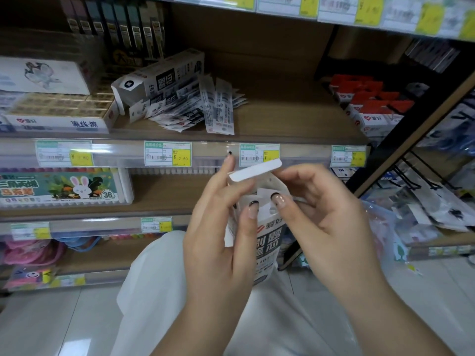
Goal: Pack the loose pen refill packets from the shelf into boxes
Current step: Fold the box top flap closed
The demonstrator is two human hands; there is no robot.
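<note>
Nearest to you, your left hand (218, 227) grips the side of a refill box (267, 235) held upright over your lap, thumb across its front panel. Your right hand (323, 217) pinches the top of the same box, thumb pressing the inner tab while the fingers hold back the white lid flap (254, 170), which stands open. Whether packets are already inside cannot be determined.

Beyond the hands, the loose refill packets (195, 109) lie fanned in a heap on the wooden shelf (282, 124), beside a second box (159, 78) lying on its side with its end flap open.

Risk: forcing the tab may crease or tear the flap. Releasing the left grip while the box is open may let it tip.
</note>
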